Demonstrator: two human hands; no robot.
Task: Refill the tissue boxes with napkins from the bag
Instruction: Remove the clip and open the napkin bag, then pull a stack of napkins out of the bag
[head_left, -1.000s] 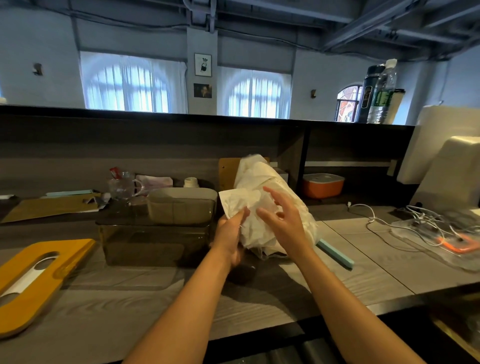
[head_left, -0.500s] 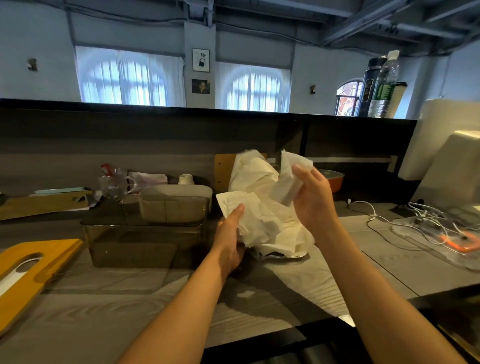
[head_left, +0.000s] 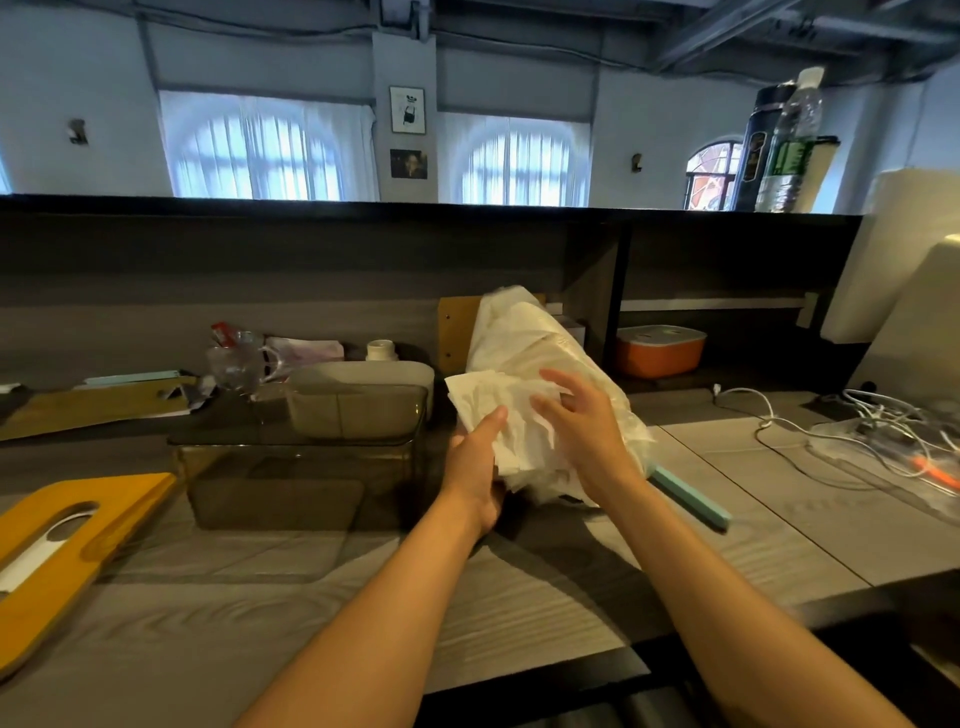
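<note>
A white plastic bag (head_left: 524, 338) of napkins stands on the grey counter, leaning back. My left hand (head_left: 475, 467) holds a stack of white napkins (head_left: 498, 415) from below, thumb against its front. My right hand (head_left: 582, 421) lies over the right side of the stack with fingers spread and lightly bent. To the left stands an open smoked-clear tissue box (head_left: 301, 462), with nothing visible inside. Its orange wooden lid (head_left: 67, 540) with an oval slot lies flat at the far left.
A beige lidded container (head_left: 358, 395) sits behind the clear box, beside a glass mug (head_left: 236, 364) and a small white bottle (head_left: 382, 351). A teal strip (head_left: 691, 499) lies right of the bag. White cables (head_left: 852, 426) spread at the right. An orange tub (head_left: 660, 351) sits on a shelf.
Half a second ago my right hand held a folded napkin up above the bag; it has come down onto the stack in my left hand.
</note>
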